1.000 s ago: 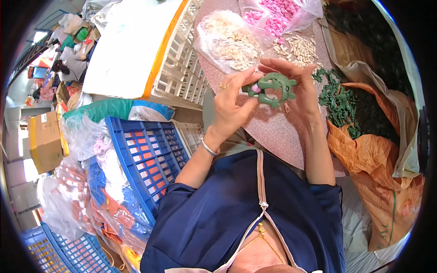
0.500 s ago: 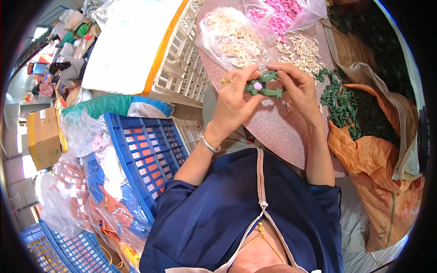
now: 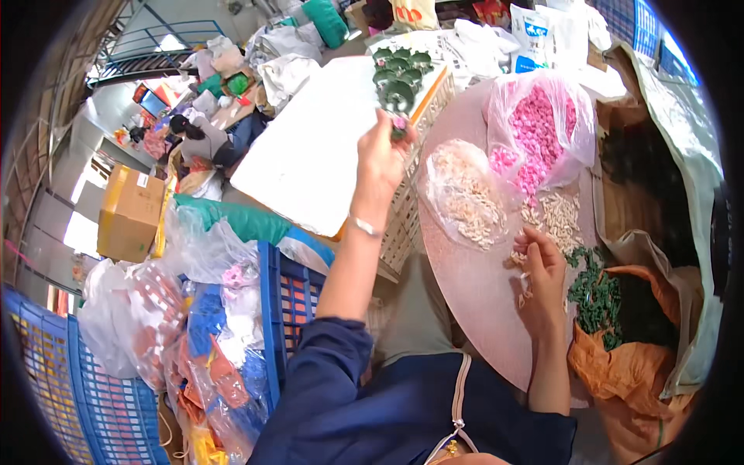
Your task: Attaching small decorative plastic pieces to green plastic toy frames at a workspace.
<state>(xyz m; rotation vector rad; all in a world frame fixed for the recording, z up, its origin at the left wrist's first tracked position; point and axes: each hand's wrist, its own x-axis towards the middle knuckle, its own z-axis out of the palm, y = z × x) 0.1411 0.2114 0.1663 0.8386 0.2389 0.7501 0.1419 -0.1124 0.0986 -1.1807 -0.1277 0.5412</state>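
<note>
My left hand (image 3: 380,167) reaches out over a white board (image 3: 298,143), its fingers closed on a small green plastic piece with a pink centre (image 3: 399,128). Just beyond the fingertips, several similar green pieces (image 3: 398,94) stand in rows on the board. My right hand (image 3: 545,267) hovers low over the speckled pink tabletop (image 3: 473,287), its fingers curled in beside a few loose cream pieces (image 3: 525,288). What its fingertips hold, if anything, is too small to make out. Close by lie a heap of cream pieces (image 3: 559,217) and a pile of dark green parts (image 3: 595,298).
A clear bag of cream pieces (image 3: 469,198) and a bag of pink pieces (image 3: 539,128) lie on the table. An orange woven sack (image 3: 620,364) stands at the right. Blue crates (image 3: 291,298) and plastic-wrapped goods (image 3: 147,310) crowd the left. Farther back, a person (image 3: 201,143) sits.
My hands have parted. The left has carried the green piece from over the table to the board at the upper left; the right has dropped back toward the cream pieces. The view has shifted too.
</note>
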